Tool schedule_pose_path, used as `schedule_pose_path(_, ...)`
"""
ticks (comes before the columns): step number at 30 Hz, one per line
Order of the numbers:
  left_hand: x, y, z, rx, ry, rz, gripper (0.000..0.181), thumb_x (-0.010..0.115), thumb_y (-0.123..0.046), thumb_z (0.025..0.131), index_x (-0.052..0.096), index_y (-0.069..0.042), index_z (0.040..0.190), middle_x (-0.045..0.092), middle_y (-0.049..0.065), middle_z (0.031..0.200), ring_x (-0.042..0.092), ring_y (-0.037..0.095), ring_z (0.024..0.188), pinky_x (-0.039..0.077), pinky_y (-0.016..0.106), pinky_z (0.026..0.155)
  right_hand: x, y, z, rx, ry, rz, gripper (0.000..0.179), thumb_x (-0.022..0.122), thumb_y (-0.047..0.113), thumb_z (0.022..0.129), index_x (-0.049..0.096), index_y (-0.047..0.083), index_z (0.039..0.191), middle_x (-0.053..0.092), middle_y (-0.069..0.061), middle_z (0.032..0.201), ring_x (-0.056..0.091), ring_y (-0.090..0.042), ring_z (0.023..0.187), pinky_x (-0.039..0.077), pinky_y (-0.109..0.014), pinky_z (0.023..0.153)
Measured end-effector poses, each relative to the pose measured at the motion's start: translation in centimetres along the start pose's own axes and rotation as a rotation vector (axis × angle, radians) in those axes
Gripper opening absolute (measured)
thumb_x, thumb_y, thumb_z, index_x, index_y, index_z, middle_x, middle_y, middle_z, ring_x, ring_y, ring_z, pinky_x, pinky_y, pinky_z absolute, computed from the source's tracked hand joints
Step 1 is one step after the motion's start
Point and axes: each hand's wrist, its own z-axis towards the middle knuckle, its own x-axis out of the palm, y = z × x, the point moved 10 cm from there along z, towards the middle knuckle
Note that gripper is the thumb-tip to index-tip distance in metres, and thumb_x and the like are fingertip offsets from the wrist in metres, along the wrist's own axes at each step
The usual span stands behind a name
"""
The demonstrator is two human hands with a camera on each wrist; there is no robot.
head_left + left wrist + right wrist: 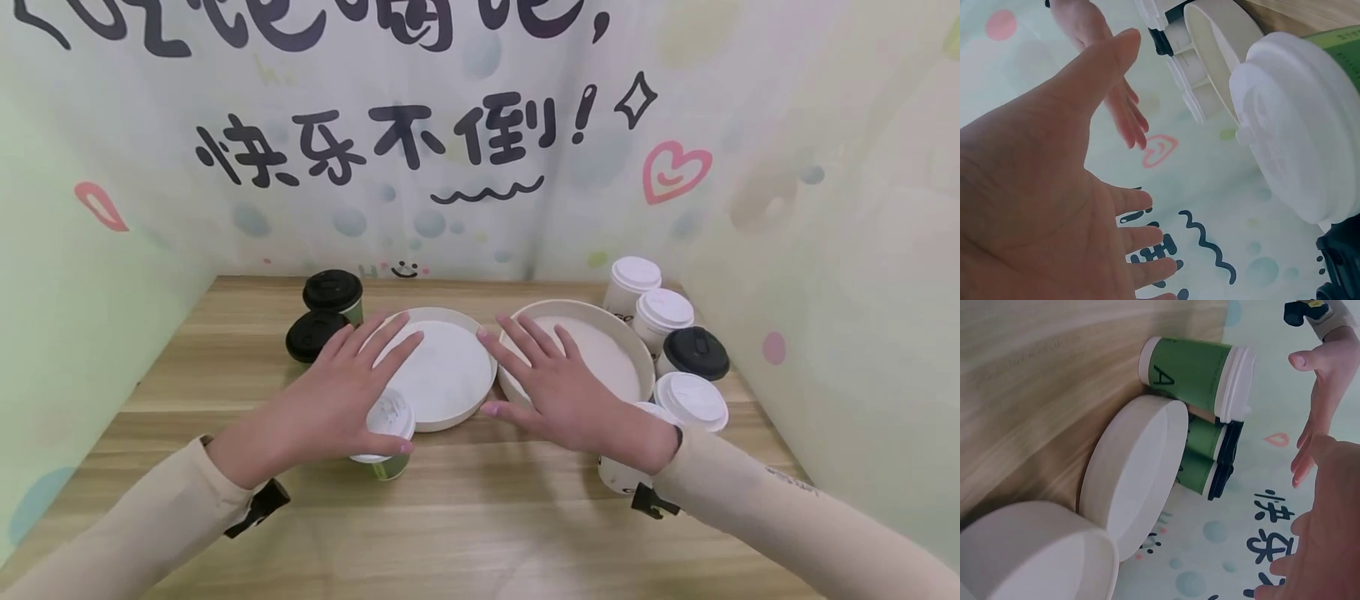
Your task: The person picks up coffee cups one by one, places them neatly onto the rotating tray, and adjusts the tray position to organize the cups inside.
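My left hand (337, 408) hovers with fingers spread, holding nothing. Below it a green paper cup (1188, 372) with a white lid (1300, 131) stands upright, partly hidden by the hand in the head view. Over the right round tray (637, 358) my right hand (566, 396) is held with straight, spread fingers and holds nothing. A second shallow round tray, the left one (442, 367), lies between the hands. The wrist views show both hands raised above the cups and trays.
Two green cups with black lids (332, 289) stand at the back left. Along the right side stand several white cups, most with white lids (666, 308) and one with a black lid (696, 352). A printed cloth wall (480, 233) closes off the wooden table (480, 533).
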Motion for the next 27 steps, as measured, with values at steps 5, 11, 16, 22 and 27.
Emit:
schedule_pose_path(5, 0.5, -0.1, -1.0, 0.027, -0.028, 0.010, 0.114, 0.083, -0.061, 0.065, 0.033, -0.007, 0.152, 0.033, 0.017, 0.159, 0.035, 0.045, 0.144, 0.031, 0.063, 0.115, 1.0, 1.0, -0.9, -0.016, -0.008, 0.003, 0.080, 0.041, 0.068, 0.094, 0.008, 0.035, 0.159, 0.009, -0.001, 0.169, 0.014, -0.029, 0.156, 0.015, -0.066, 0.120)
schedule_pose_path(11, 1.0, -0.1, -1.6, 0.059, -0.050, 0.014, 0.110, 0.088, -0.054, 0.060, 0.042, -0.007, 0.147, 0.046, 0.016, 0.150, 0.048, 0.041, 0.133, 0.037, 0.058, 0.112, 2.0, 2.1, -2.0, -0.032, -0.024, 0.002, 0.079, 0.037, 0.069, 0.095, 0.010, 0.032, 0.160, 0.013, -0.002, 0.168, 0.018, -0.029, 0.155, 0.016, -0.064, 0.121)
schedule_pose_path(16, 1.2, -0.2, -1.9, 0.082, -0.052, 0.001, 0.106, 0.090, -0.051, 0.058, 0.046, -0.007, 0.144, 0.053, 0.014, 0.144, 0.053, 0.035, 0.129, 0.041, 0.055, 0.109, 2.5, 3.1, -2.8, -0.044, -0.052, -0.025, 0.079, 0.037, 0.069, 0.095, 0.013, 0.029, 0.160, 0.015, -0.004, 0.168, 0.021, -0.029, 0.154, 0.018, -0.062, 0.122)
schedule_pose_path(22, 1.7, 0.1, -2.1, 0.060, -0.021, -0.025, 0.103, 0.092, -0.045, 0.058, 0.048, -0.008, 0.143, 0.056, 0.013, 0.141, 0.055, 0.034, 0.126, 0.042, 0.054, 0.108, 3.9, 4.0, -3.0, -0.044, -0.048, -0.014, 0.080, 0.037, 0.069, 0.095, 0.014, 0.028, 0.160, 0.017, -0.005, 0.167, 0.021, -0.029, 0.155, 0.020, -0.060, 0.122)
schedule_pose_path(27, 1.9, 0.3, -2.3, 0.048, 0.009, -0.022, 0.102, 0.093, -0.041, 0.058, 0.048, -0.010, 0.143, 0.057, 0.013, 0.139, 0.056, 0.033, 0.125, 0.044, 0.052, 0.107, 5.7, 4.0, -2.8, -0.029, -0.029, 0.020, 0.079, 0.039, 0.067, 0.096, 0.012, 0.030, 0.160, 0.016, -0.004, 0.168, 0.018, -0.029, 0.155, 0.018, -0.060, 0.123)
